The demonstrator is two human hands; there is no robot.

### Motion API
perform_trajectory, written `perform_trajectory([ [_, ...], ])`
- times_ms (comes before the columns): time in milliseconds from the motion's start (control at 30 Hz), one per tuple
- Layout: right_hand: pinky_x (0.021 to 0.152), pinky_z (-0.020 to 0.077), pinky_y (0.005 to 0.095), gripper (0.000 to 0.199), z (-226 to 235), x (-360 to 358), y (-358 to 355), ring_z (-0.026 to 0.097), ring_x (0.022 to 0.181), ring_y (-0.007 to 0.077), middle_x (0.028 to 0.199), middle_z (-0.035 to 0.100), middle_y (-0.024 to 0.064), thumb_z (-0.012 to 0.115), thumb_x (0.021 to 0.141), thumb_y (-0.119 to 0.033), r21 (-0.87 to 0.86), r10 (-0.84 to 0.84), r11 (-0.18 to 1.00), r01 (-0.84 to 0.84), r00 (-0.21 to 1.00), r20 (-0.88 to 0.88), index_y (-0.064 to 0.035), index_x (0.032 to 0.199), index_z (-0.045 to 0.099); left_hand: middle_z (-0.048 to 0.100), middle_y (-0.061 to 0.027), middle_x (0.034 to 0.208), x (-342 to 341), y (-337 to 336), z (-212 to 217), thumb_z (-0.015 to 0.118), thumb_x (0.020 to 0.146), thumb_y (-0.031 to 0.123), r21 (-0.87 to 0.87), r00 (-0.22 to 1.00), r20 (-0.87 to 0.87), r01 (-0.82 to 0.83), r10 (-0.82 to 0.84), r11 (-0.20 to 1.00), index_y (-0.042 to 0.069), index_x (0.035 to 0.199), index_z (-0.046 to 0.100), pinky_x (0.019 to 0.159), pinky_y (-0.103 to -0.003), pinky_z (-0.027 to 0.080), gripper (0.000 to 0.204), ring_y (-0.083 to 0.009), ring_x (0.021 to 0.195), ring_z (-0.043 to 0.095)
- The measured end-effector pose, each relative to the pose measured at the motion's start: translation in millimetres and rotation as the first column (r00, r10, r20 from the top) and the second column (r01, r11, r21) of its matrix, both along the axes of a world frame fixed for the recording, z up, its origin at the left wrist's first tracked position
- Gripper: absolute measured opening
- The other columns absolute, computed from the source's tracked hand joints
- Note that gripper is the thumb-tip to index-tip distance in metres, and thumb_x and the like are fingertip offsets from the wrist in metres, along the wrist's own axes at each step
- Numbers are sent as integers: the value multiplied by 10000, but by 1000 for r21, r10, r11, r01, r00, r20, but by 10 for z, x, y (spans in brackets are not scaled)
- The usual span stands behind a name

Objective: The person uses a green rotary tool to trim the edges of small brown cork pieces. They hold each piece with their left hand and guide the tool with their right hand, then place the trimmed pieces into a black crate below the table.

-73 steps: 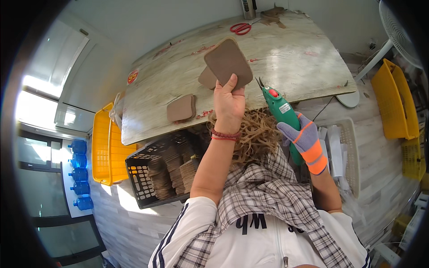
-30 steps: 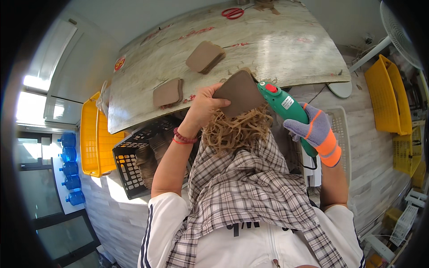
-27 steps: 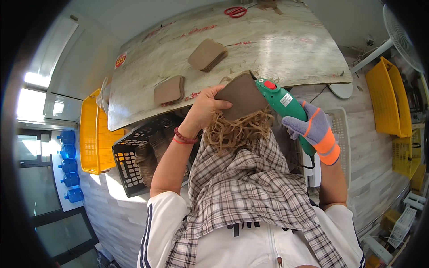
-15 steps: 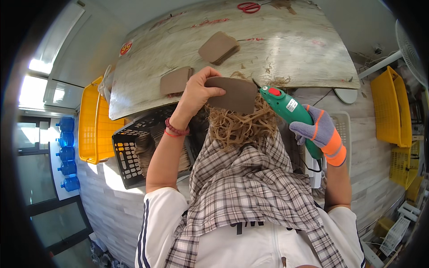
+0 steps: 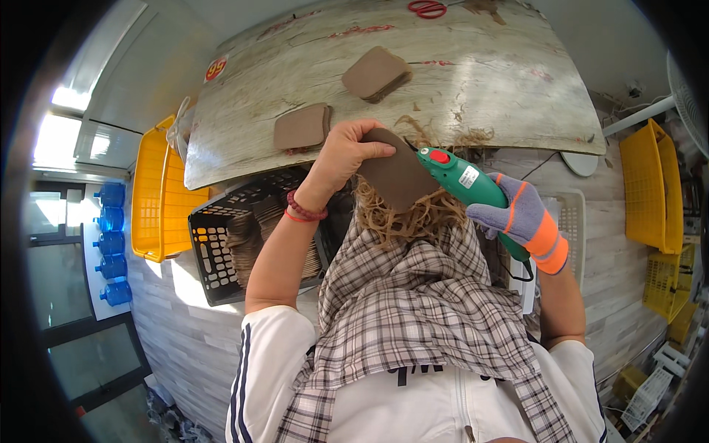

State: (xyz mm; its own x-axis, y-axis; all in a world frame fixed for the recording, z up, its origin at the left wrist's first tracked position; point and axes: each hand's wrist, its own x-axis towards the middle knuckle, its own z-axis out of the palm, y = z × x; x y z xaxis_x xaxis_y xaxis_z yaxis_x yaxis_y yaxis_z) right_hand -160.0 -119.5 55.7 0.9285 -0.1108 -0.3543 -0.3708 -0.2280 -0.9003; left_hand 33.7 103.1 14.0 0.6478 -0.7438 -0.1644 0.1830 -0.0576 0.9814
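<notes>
Between the thumb and fingers of my bare left hand is a brown flat piece with rounded corners, tilted down to the right. My right hand, in a grey and orange glove, is wrapped round a green electric cutter with a red button. The cutter's dark tip meets or nearly meets the piece's upper right edge; I cannot tell if they touch. Beneath both, a heap of curly brown trimmings lies on the checked apron over my lap.
Two stacks of similar brown pieces rest on the worn wooden table, with red scissors at its far edge. A black crate of stacked pieces stands at my left. Yellow baskets stand on both sides.
My left hand has turned the brown piece, so it now slants down to the right. The cutter has shifted slightly left along its edge. The whole view has moved a little.
</notes>
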Motion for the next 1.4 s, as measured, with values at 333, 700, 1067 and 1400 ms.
perform_trajectory([
  [333, 471, 413, 208, 438, 11, 309, 231, 502, 507, 45, 652, 590, 6, 790, 750, -300, 4, 65, 998, -65, 998, -25, -5, 1012, 601, 645, -2, 906, -1, 81, -38, 644, 772, -44, 66, 987, -19, 160, -159, 985, 16, 1016, 613, 733, -217, 484, 253, -73, 828, 593],
  [700, 482, 455, 222, 403, -282, 119, 4, 537, 525, 74, 686, 594, 28, 743, 793, -208, 81, -171, 981, 175, 984, -47, 33, 1061, 562, 603, -148, 1128, 1477, 1345, -1253, 646, 799, 59, 230, 530, 730, -785, 432, 574, 72, 1190, 569, 948, -417, 426, 399, -307, 1095, 545],
  [1067, 494, 493, 244, 399, -521, -78, -48, 565, 543, 94, 725, 608, 45, 730, 805, -200, 77, -270, 960, 269, 963, -9, 27, 1083, 556, 374, -163, 1430, 1314, -474, -808, 654, 813, 360, 413, 390, 905, -697, -173, 586, 59, 1256, 552, 1120, -492, 153, 545, -340, 1362, 241],
  [1400, 480, 476, 241, 391, -510, -173, -115, 557, 545, 81, 715, 610, 36, 736, 801, -197, 139, -328, 937, 322, 944, 25, 25, 1074, 565, 532, -64, 975, 908, -569, -564, 768, 741, 152, 126, 538, 782, -629, 313, 767, 50, 875, 467, 831, -402, 390, 344, -238, 942, 491],
])
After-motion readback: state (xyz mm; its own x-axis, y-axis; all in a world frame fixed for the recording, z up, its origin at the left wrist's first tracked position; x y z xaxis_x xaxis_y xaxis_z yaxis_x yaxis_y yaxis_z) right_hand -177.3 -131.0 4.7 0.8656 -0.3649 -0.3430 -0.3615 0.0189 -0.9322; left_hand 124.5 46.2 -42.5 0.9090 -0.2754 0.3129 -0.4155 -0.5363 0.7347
